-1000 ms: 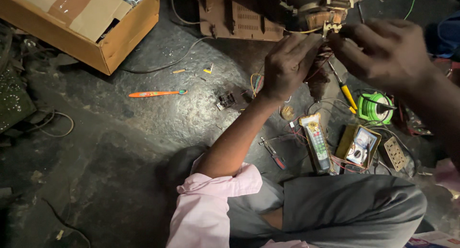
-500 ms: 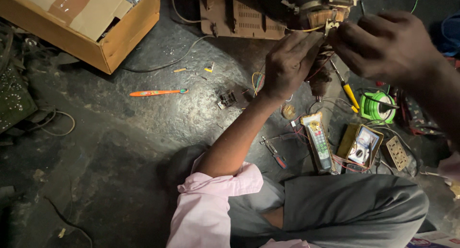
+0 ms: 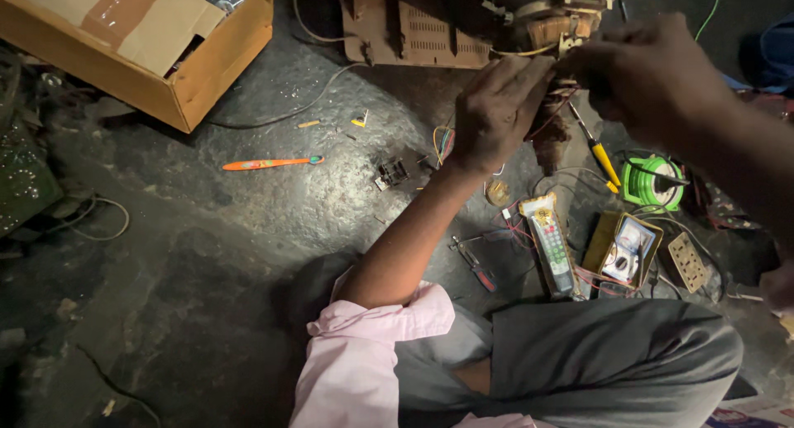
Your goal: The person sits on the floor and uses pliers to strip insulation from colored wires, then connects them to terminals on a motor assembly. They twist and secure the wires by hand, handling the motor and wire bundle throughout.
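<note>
- The left hand [image 3: 496,114] is raised over the dark floor, fingers curled closed around a small dark wired component [image 3: 552,130] with thin red wires.
- The right hand [image 3: 653,76] is held just beside it, fingertips pinched at the component's top.
- A yellow-handled screwdriver [image 3: 600,151] lies just below the right hand; an orange toothbrush [image 3: 271,162] lies well left of the left hand.
- Since the earlier frame, both hands are kept together at the component, barely shifted.
</note>
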